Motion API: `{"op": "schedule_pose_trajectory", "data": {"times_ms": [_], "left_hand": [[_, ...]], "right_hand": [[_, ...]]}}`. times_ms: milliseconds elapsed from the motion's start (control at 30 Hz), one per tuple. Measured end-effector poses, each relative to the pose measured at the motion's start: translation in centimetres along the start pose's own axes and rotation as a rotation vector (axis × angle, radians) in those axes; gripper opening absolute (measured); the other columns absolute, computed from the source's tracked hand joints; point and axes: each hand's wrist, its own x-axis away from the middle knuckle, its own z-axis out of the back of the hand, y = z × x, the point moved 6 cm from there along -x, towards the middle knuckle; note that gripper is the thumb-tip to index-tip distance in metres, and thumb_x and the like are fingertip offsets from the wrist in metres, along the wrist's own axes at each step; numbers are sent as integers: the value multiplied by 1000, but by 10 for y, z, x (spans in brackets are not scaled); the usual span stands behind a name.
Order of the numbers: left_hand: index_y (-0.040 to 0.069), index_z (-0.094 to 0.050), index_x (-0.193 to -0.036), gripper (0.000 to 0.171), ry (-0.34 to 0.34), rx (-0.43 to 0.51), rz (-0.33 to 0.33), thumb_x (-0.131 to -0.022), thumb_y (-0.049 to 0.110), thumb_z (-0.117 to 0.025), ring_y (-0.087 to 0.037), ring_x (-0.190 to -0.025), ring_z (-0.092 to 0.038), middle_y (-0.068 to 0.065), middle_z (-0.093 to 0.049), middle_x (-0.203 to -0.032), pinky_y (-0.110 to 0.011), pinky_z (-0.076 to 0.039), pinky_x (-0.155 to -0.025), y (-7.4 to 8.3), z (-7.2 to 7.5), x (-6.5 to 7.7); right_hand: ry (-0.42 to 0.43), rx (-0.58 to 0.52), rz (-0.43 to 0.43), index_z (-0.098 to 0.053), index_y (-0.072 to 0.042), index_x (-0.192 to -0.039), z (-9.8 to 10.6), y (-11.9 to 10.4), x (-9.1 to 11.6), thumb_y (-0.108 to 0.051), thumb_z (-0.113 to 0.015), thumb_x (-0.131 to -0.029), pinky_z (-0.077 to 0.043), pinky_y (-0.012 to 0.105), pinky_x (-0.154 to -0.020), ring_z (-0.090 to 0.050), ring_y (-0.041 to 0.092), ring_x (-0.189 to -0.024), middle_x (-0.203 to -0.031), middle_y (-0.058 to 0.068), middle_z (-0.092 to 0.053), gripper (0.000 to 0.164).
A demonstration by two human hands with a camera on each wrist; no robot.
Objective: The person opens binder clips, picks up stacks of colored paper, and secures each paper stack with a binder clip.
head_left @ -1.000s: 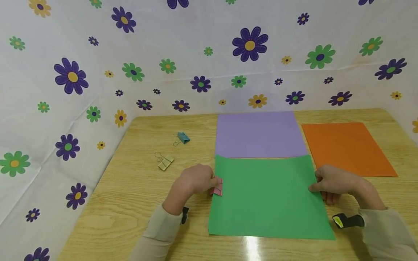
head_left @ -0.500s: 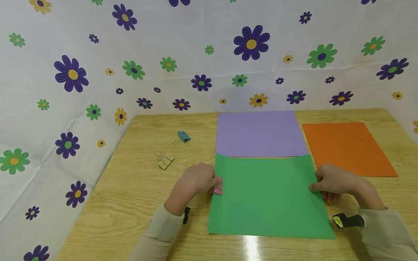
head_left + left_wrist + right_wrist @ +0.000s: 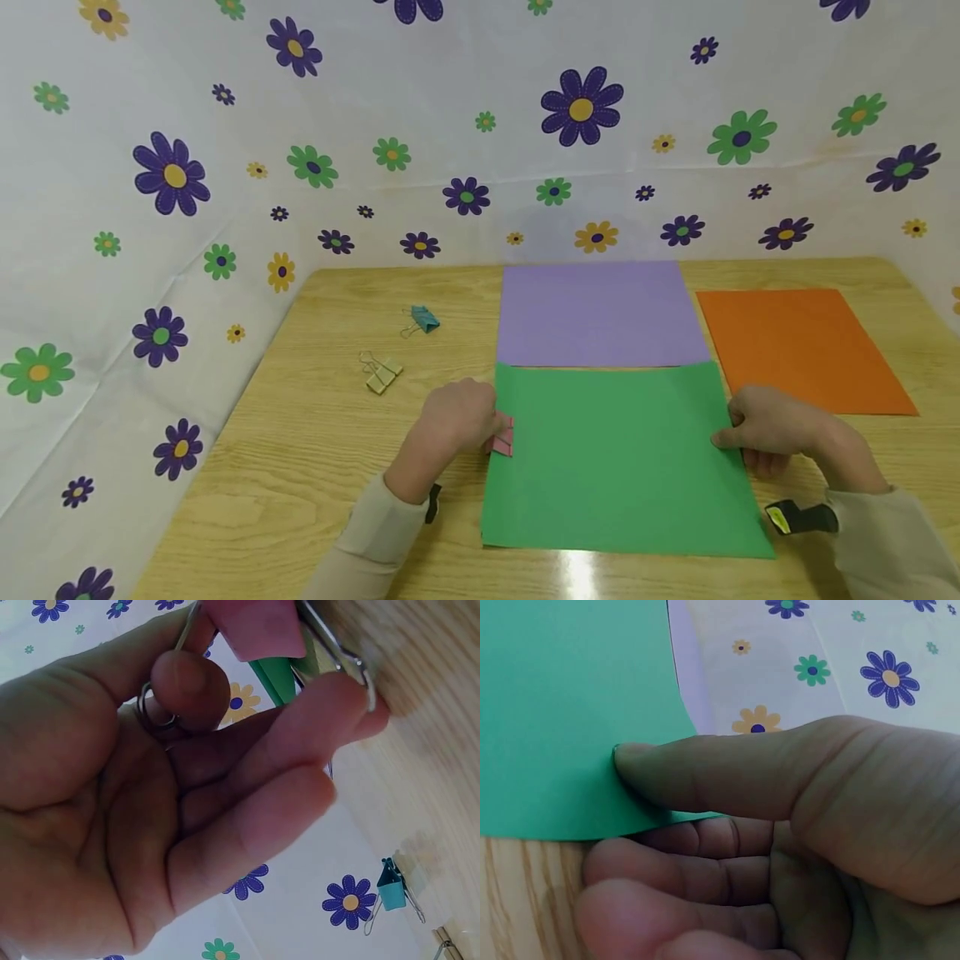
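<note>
A green sheet of paper (image 3: 615, 467) lies on the table before me. My left hand (image 3: 459, 417) is at its left edge and holds a pink binder clip (image 3: 504, 437) that sits over that edge. In the left wrist view, the thumb and fingers are on the wire handles of the pink clip (image 3: 259, 630), one handle on each side. At the opposite edge my right hand (image 3: 776, 425) pinches the sheet. The right wrist view shows the thumb on top of the green paper (image 3: 555, 720) and curled fingers beneath, the edge slightly raised.
A purple sheet (image 3: 592, 312) lies behind the green one, and an orange sheet (image 3: 806, 350) is to the right. On the left are a teal binder clip (image 3: 424, 318) and a yellow binder clip (image 3: 383, 376). A flowered cloth (image 3: 420, 100) backs the wooden table (image 3: 315, 467).
The head view has shifted slightly. Both hands keep their holds on the clip and the sheet, with no clear movement.
</note>
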Motion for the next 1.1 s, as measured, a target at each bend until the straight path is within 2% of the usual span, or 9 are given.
{"op": "schedule_pose_trajectory", "data": {"times_ms": [200, 300, 467, 700, 967, 1100], "left_hand": [[13, -63, -68, 36, 14, -3, 5, -94, 38, -67, -13, -60, -55, 0, -59, -65, -30, -41, -50, -1, 0, -1], [13, -64, -69, 36, 13, -1, 11, -94, 39, -68, -12, -59, -54, 1, -58, -64, -29, -40, -50, -1, -1, -2], [13, -65, -70, 34, 19, 8, 7, -94, 37, -68, -12, -59, -54, 1, -58, -64, -28, -39, -49, -1, -1, -4], [14, -57, -63, 39, 37, 14, -16, -95, 34, -68, -10, -53, -41, 3, -50, -58, -26, -31, -46, -1, 0, -3], [12, -62, -67, 36, 48, -1, -9, -93, 37, -70, -12, -57, -51, 0, -56, -62, -28, -38, -48, -1, 0, -4], [13, -61, -67, 36, 55, 1, -13, -92, 37, -70, -12, -55, -48, 1, -54, -61, -27, -35, -47, 0, -1, -4]], "right_hand": [[-11, -10, -16, -58, -1, -65, -1, 1, 1, -13, -67, -93, -53, 34, -45, -60, 17, -44, -52, 4, -59, 32], [-15, -18, -38, -58, -1, -66, -1, 2, 1, -14, -67, -93, -54, 35, -46, -61, 18, -45, -53, 5, -59, 31], [-20, -27, -28, -56, -2, -67, -1, 4, 1, -15, -67, -93, -54, 35, -46, -61, 18, -45, -53, 4, -59, 31], [-23, -32, -26, -56, -2, -68, -1, 4, 1, -15, -67, -93, -54, 35, -46, -61, 17, -46, -53, 5, -59, 31], [-22, -14, -28, -56, -2, -65, -1, 5, 1, -14, -67, -94, -53, 34, -45, -60, 16, -43, -52, 4, -59, 33], [-14, 19, -44, -56, -3, -63, 0, 4, 2, -14, -67, -94, -53, 34, -45, -59, 15, -43, -52, 4, -60, 35]]}}
